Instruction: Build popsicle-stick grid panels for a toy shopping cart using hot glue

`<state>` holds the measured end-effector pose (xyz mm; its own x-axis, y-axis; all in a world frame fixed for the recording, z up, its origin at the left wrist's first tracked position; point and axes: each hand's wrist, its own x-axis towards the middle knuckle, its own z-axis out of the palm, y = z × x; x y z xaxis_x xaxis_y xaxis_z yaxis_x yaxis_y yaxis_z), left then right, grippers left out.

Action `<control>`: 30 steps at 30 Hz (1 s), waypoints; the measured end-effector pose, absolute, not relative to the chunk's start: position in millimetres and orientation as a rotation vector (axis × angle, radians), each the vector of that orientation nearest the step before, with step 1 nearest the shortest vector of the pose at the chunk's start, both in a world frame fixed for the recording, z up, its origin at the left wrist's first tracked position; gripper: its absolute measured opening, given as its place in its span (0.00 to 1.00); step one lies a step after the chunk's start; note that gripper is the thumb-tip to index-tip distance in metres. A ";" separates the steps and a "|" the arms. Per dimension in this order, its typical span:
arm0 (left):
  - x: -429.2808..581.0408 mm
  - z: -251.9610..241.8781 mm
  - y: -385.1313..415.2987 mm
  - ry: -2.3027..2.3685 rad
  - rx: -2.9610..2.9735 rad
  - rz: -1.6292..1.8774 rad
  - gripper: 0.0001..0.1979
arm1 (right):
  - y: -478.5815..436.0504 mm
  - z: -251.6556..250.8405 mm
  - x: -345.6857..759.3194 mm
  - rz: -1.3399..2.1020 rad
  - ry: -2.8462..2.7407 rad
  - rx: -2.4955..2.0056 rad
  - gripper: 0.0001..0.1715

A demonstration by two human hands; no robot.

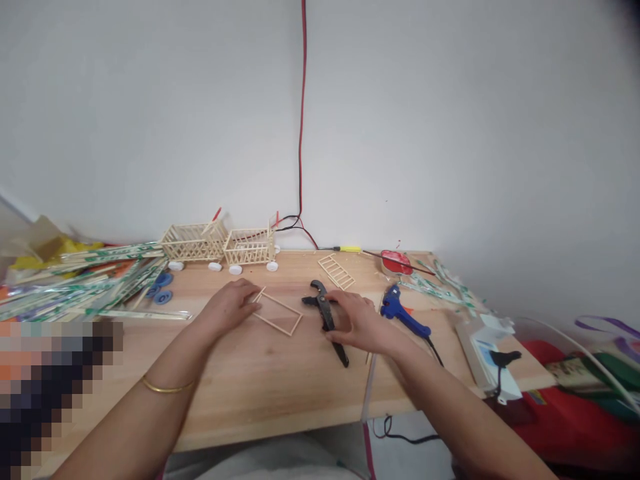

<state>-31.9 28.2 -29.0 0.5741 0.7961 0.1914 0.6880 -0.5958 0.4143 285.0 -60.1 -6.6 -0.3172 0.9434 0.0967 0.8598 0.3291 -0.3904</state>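
My left hand (231, 307) pinches the left end of a rectangular frame of thin wooden sticks (280, 327), which lies on the wooden table (240, 393). To its right, my right hand (353, 320) has its fingers around the dark handles of a cutter tool (327, 317), whose jaws point away from me. A ladder-like stick panel (337, 272) lies behind the tool. Right of my right hand rests a blue glue gun (404, 313) with a black cord.
Two stick-built carts with white wheels (193, 243) stand at the back left. Beside them are blue wheels (163, 297) and many packaged sticks (115, 280). A red dish (397, 262) sits at the back right, and a white box (475, 353) at the right edge.
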 end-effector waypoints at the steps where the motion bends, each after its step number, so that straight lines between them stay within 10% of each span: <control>1: -31.4 -28.9 28.0 1.207 2.513 0.532 0.17 | -54.9 -4.4 290.8 0.363 -2.259 -1.622 0.29; 4: -28.9 -27.6 26.5 1.225 2.467 0.563 0.16 | -31.4 0.0 310.7 0.189 -2.112 -1.835 0.12; 18: -34.7 -2.1 24.3 1.678 2.200 0.892 0.18 | 15.2 -3.9 322.6 0.141 -2.077 -2.095 0.11; 23: -59.7 28.8 13.4 1.992 1.862 1.446 0.22 | -9.1 -3.2 296.2 0.283 -2.209 -1.921 0.21; 27: -90.6 58.3 -11.7 2.069 1.496 1.912 0.23 | -41.4 -13.2 283.4 0.361 -2.319 -1.866 0.49; 30: -116.4 62.7 -29.0 2.006 1.617 1.861 0.15 | -50.1 -18.1 288.9 0.429 -2.353 -1.829 0.48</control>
